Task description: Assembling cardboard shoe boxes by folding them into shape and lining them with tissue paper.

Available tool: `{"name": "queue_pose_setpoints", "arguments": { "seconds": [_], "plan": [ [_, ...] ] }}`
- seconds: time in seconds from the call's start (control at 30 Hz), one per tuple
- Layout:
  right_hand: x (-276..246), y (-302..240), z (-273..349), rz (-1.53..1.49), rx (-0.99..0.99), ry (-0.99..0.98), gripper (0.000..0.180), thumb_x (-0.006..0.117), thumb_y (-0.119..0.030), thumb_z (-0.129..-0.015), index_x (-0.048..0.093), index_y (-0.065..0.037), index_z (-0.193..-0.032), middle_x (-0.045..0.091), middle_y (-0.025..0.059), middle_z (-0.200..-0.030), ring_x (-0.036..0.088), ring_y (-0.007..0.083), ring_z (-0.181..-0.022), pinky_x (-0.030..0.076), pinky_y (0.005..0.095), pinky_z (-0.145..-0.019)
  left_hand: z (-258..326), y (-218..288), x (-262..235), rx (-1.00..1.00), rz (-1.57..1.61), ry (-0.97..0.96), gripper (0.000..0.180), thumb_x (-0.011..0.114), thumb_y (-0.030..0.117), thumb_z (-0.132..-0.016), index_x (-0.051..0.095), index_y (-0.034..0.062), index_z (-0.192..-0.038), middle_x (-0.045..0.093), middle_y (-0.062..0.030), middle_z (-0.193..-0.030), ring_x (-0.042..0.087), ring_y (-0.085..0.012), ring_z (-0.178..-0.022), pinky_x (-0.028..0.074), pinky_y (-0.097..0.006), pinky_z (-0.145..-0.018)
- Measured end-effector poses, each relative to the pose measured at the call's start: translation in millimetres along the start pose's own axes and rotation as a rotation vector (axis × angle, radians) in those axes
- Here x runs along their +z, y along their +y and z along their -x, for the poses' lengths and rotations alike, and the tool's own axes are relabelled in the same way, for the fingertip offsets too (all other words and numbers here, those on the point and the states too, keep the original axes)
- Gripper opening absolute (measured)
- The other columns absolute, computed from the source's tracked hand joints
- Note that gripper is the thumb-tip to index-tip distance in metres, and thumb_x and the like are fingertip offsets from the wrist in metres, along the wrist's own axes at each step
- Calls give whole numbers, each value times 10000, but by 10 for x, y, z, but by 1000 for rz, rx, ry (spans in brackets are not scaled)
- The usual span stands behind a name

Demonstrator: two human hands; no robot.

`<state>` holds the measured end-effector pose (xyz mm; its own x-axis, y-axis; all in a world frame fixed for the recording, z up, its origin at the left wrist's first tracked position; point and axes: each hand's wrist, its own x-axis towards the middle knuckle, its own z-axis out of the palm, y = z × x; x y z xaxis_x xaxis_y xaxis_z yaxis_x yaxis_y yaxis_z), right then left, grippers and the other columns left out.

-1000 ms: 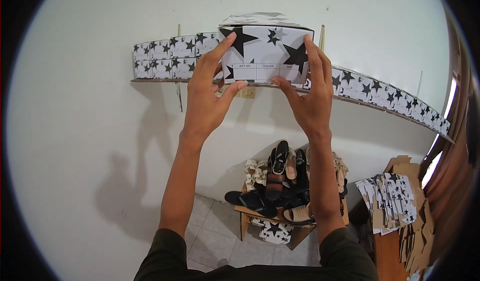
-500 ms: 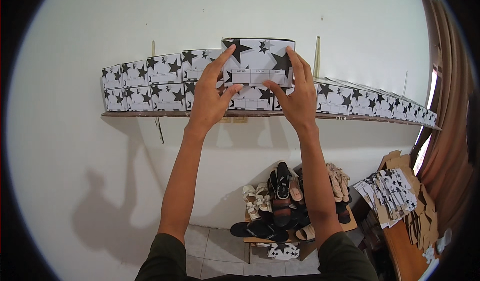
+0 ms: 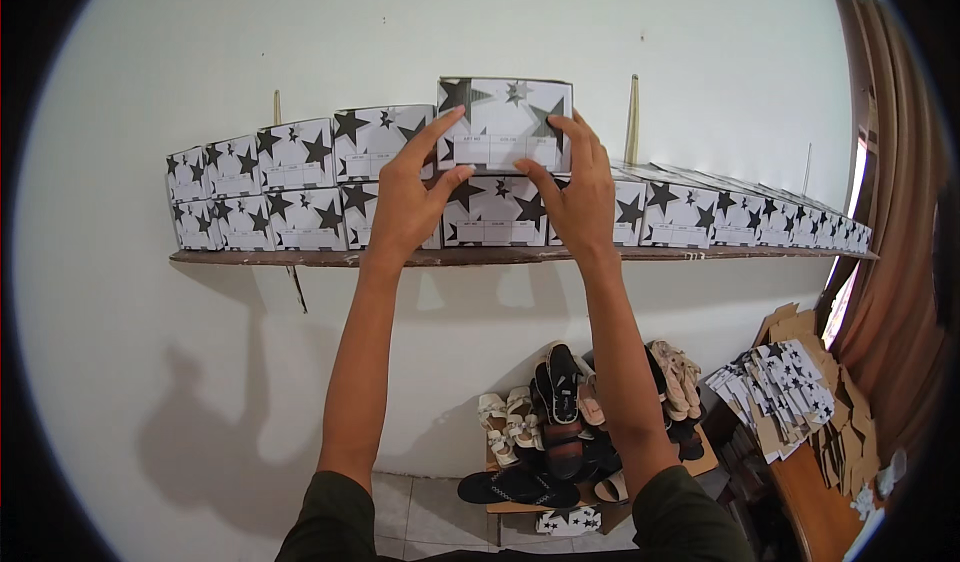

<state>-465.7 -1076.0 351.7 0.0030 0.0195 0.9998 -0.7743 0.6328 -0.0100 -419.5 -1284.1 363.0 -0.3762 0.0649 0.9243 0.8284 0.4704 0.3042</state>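
Between my two hands is a white shoebox (image 3: 507,112) printed with black and grey stars. It sits at the upper row of boxes, above a matching box (image 3: 494,212) on the wall shelf (image 3: 400,259). My left hand (image 3: 415,187) grips its left side, fingers on the front face and thumb at the lower edge. On the other side my right hand (image 3: 580,182) holds it the same way, thumb under the lower front edge. Just left of the held box stands another upper-row star box (image 3: 375,142).
More star boxes (image 3: 297,154) stand two high toward the left, and a single row (image 3: 735,217) runs right. Below, a small table (image 3: 700,462) bears sandals (image 3: 565,392). Flattened star-print cartons (image 3: 785,392) lie on a wooden desk (image 3: 820,502) near a brown curtain (image 3: 890,212).
The held box has shifted slightly left and sits closer against the neighbouring upper box. The shelf appears lower and nearer in view. Both hands keep their hold.
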Motion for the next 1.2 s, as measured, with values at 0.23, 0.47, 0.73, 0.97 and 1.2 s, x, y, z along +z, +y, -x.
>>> {"name": "queue_pose_setpoints", "arguments": {
  "seconds": [0.23, 0.47, 0.73, 0.97, 1.2],
  "plan": [
    [76, 4, -104, -46, 22, 0, 594, 787, -373, -877, 565, -87, -1349, 517, 275, -1418, 564, 419, -1245, 526, 470, -954, -165, 4, -17, -36, 55, 1, 641, 783, 103, -873, 547, 191, -1463, 633, -96, -1359, 655, -231, -1168, 576, -359, -955],
    [197, 115, -7, -43, 9, -30, 584, 793, -343, -875, 572, -83, -1349, 486, 283, -1431, 580, 408, -1231, 554, 457, -915, -82, -196, 99, -32, -128, 49, 617, 782, 119, -866, 565, 179, -1440, 649, -122, -1334, 632, -226, -1151, 561, -366, -963],
    [236, 120, 145, -20, 45, -109, 584, 788, -332, -882, 565, -67, -1352, 475, 273, -1439, 582, 412, -1199, 550, 468, -904, 96, -405, 156, 197, -634, 182, 583, 816, 230, -826, 631, 183, -1377, 578, -83, -1369, 512, -288, -1107, 464, -429, -994],
    [208, 2, 340, 109, -90, 33, 470, 796, -229, -868, 630, -47, -1268, 545, 176, -1283, 531, 342, -1176, 458, 463, -962, 321, -375, 275, 307, -680, 227, 543, 762, 234, -892, 591, 156, -1401, 513, -61, -1455, 481, -286, -1295, 382, -462, -1066],
    [304, 69, 480, 124, -136, -1, 410, 764, -214, -889, 656, -30, -1239, 590, 147, -1290, 533, 346, -1220, 403, 506, -1045, 462, -521, 401, 273, -879, 128, 597, 664, 352, -950, 511, 134, -1484, 450, -36, -1563, 344, -239, -1486, 153, -625, -1120]
  ]
}}
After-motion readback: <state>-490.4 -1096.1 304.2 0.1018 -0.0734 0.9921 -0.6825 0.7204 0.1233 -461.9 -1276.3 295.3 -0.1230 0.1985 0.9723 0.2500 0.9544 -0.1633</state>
